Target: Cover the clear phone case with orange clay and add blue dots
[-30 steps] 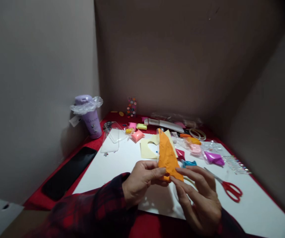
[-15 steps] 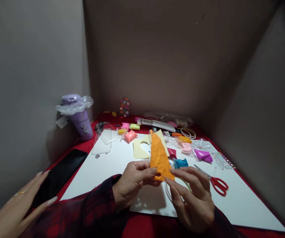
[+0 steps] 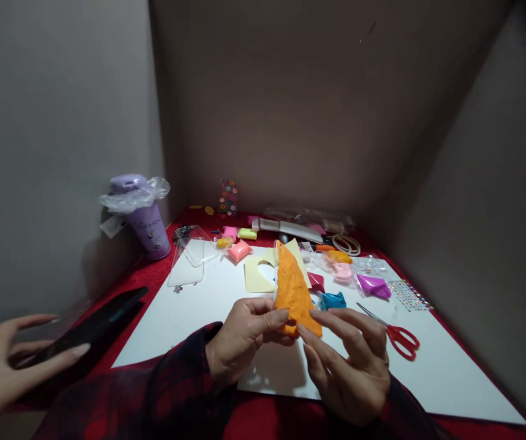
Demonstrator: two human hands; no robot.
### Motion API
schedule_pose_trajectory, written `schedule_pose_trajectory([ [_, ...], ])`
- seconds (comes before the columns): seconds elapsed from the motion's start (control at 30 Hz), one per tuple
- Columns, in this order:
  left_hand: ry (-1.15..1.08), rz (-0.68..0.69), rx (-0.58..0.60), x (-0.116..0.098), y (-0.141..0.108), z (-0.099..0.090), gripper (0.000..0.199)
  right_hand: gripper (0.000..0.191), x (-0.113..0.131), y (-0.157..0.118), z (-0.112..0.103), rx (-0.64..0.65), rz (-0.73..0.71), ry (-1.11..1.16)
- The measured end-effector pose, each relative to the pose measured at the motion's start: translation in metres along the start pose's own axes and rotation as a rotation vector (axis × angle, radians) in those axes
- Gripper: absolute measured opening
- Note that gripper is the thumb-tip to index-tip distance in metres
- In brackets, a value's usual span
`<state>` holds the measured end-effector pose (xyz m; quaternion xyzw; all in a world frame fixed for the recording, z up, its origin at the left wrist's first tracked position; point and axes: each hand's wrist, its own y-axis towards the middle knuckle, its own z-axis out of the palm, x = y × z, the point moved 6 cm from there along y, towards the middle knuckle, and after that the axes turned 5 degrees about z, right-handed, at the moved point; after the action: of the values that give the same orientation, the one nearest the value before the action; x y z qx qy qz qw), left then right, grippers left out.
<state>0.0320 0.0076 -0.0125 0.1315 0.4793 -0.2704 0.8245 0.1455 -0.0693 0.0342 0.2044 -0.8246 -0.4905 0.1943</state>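
Note:
My left hand [image 3: 247, 336] grips the lower end of a tall piece covered in orange clay [image 3: 292, 287], its thumb on the front and fingers behind. The clay looks uneven, and a pale, thin edge shows along its left side. My right hand [image 3: 354, 360] lays its fingertips on the lower right edge of the clay, with the thumb lower down and apart from it. Behind the piece lies cream paper [image 3: 254, 278] with a rounded cut-out. Packets of blue clay [image 3: 332, 300] and red clay [image 3: 316, 282] sit just beyond.
Another person's hand [image 3: 10, 360] holds a black phone [image 3: 102, 318] at the left. Red-handled scissors [image 3: 400, 339] and a rhinestone sheet [image 3: 409, 295] lie right on the white board [image 3: 455, 366]. Clear phone cases [image 3: 187, 263] and a purple cup [image 3: 148, 226] stand left.
The other person's hand has lifted and tilted the phone off the table. My right thumb has shifted slightly left. My left hand keeps its hold on the clay piece.

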Motion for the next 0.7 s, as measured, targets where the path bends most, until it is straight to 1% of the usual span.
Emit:
schedule_pose_trajectory([
  [0.1,-0.001,-0.005,-0.002,0.001,0.000,0.000,0.022,0.019,0.002,0.002,0.000,-0.007,-0.019,-0.016],
  [0.2,0.011,-0.012,-0.025,0.002,0.000,-0.001,0.023,0.019,0.000,0.003,-0.002,-0.008,0.005,-0.001],
  [0.37,-0.001,-0.003,-0.018,0.002,0.000,-0.002,0.023,0.025,-0.002,-0.003,-0.001,0.040,-0.032,-0.004],
  [0.4,-0.002,0.001,-0.015,0.001,0.000,-0.002,0.022,0.027,-0.004,-0.005,0.000,0.052,-0.009,0.023],
  [0.43,-0.003,0.006,-0.013,0.000,0.000,-0.002,0.022,0.026,-0.009,-0.006,0.001,0.050,0.044,0.066],
  [0.47,-0.003,0.013,-0.012,-0.001,0.000,-0.001,0.022,0.025,-0.016,-0.007,0.002,0.043,0.135,0.128],
  [0.5,-0.006,0.020,-0.009,-0.001,0.000,-0.001,0.023,0.021,-0.026,-0.008,0.003,0.015,0.276,0.204],
  [0.53,-0.011,0.028,-0.001,-0.002,0.001,0.000,0.023,0.017,-0.037,-0.010,0.005,-0.019,0.451,0.302],
  [0.57,-0.020,0.035,0.009,-0.002,0.001,0.001,0.023,0.018,-0.049,-0.014,0.012,-0.014,0.660,0.425],
  [0.6,-0.030,0.039,0.021,-0.002,0.000,0.001,0.023,0.024,-0.057,-0.019,0.022,0.027,0.864,0.584],
  [0.63,-0.039,0.043,0.033,-0.001,0.000,0.002,0.023,0.031,-0.060,-0.023,0.033,0.085,1.036,0.776],
  [0.67,-0.044,0.042,0.043,0.000,0.000,0.002,0.023,0.040,-0.058,-0.025,0.044,0.166,1.170,0.976],
  [0.7,-0.043,0.035,0.053,0.001,0.000,0.002,0.023,0.046,-0.053,-0.026,0.054,0.251,1.274,1.151],
])
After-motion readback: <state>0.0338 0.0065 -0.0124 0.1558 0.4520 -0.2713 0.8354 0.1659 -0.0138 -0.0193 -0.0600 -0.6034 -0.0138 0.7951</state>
